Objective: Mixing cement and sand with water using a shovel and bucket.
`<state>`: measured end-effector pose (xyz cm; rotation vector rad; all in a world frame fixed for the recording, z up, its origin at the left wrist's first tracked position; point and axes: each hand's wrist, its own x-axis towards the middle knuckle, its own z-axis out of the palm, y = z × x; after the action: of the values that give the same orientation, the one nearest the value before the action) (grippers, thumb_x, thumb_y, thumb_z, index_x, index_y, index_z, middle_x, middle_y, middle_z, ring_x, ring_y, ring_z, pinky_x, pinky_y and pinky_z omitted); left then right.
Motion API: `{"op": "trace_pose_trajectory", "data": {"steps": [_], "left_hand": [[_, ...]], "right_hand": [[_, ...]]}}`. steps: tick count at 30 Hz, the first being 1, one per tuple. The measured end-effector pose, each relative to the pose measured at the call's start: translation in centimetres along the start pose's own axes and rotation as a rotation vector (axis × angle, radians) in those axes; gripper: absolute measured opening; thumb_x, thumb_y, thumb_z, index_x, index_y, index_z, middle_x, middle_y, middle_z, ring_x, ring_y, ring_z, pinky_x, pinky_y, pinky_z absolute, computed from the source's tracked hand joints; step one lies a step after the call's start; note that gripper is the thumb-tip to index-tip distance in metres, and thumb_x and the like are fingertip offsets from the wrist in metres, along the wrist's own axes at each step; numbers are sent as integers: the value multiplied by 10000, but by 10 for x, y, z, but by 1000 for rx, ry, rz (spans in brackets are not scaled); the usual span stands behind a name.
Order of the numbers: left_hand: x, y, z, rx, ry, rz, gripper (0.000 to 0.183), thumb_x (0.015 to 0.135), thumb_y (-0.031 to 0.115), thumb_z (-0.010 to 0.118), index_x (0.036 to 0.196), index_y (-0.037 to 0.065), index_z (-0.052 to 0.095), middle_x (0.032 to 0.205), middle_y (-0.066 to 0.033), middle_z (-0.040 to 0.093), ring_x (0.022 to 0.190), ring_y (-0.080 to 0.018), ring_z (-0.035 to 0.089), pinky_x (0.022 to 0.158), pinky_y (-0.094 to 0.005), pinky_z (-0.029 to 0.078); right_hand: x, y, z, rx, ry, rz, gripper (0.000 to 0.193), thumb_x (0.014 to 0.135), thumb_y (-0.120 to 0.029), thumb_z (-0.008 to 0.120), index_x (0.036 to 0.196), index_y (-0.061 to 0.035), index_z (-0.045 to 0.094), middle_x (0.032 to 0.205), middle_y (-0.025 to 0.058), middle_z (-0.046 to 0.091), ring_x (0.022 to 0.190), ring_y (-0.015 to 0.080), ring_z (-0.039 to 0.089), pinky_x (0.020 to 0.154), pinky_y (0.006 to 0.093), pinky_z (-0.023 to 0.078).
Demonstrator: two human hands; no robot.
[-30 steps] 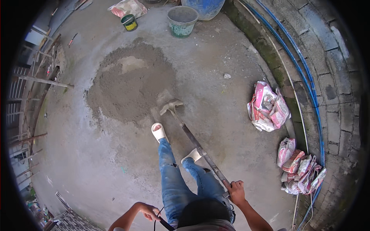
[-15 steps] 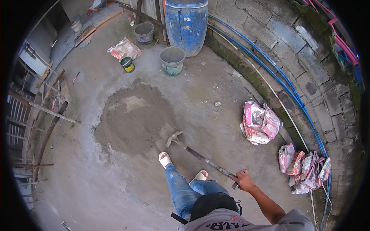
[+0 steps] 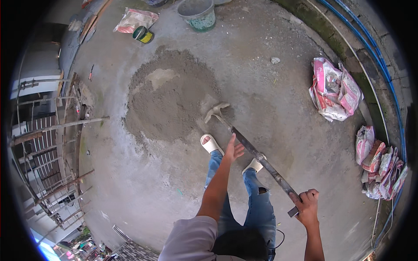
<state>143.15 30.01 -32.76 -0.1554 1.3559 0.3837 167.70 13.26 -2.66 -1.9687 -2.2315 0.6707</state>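
Observation:
My right hand (image 3: 307,204) is closed round the upper end of a long shovel (image 3: 261,161), just by its short cross grip. The shaft slopes away to the left, and the pale metal head (image 3: 216,112) rests at the right edge of a grey mound of wet mortar mix (image 3: 170,104). My left hand (image 3: 234,150) reaches forward beside the lower shaft, fingers apart. Whether it touches the shaft I cannot tell. My feet, in cream slides (image 3: 210,143), stand close to the mound.
Crumpled cement bags lie at right in two heaps, a nearer (image 3: 385,167) and a farther (image 3: 333,91). Beyond the mound are a grey-green bucket (image 3: 200,15), a small green pail (image 3: 143,35) and a flattened bag (image 3: 136,20). Poles (image 3: 61,128) stick out at left; blue pipes (image 3: 374,45) follow the wall.
My left arm has come into view and reached toward the shaft. My right hand still holds the shovel. The view has tilted down and shifted, so the blue barrel is out of sight.

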Motion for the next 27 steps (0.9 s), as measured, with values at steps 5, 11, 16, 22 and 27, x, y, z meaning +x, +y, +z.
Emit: {"op": "trace_pose_trajectory", "data": {"steps": [5,11,16,22,27], "left_hand": [[67,-4,-12,-218,-93,267,161,789,213,563,819,79,477,708,-48,507,609,-184,530,577,-326,473],[22,-33,19,85,22,224,109,771,159,545,732,77,485,616,-17,460,540,-132,488,509,-244,444],[88,-74,22,56,214,152,151,754,160,568,670,65,486,570,-19,458,481,-129,469,470,-242,429],[126,-177,39,218,170,178,115,787,158,614,869,82,587,600,19,527,431,-94,471,403,-248,391],[167,-101,58,88,183,154,162,741,76,587,650,26,463,509,-58,481,377,-153,481,346,-282,389]], "right_hand": [[-42,-3,56,127,66,132,493,512,-57,642,1001,-117,614,690,34,464,703,201,468,759,380,330],[-142,-15,110,1145,126,999,383,678,-12,615,1055,2,551,803,32,558,698,160,506,635,265,404],[-168,-38,159,1333,802,1525,263,785,-288,606,709,-58,505,596,14,484,497,93,471,445,232,375],[-211,5,180,927,865,2132,348,779,-373,561,584,-131,404,394,-34,287,263,91,294,254,236,256],[-121,62,166,1063,789,2064,351,774,-315,543,516,-173,351,380,-43,313,272,86,308,269,230,274]]}}
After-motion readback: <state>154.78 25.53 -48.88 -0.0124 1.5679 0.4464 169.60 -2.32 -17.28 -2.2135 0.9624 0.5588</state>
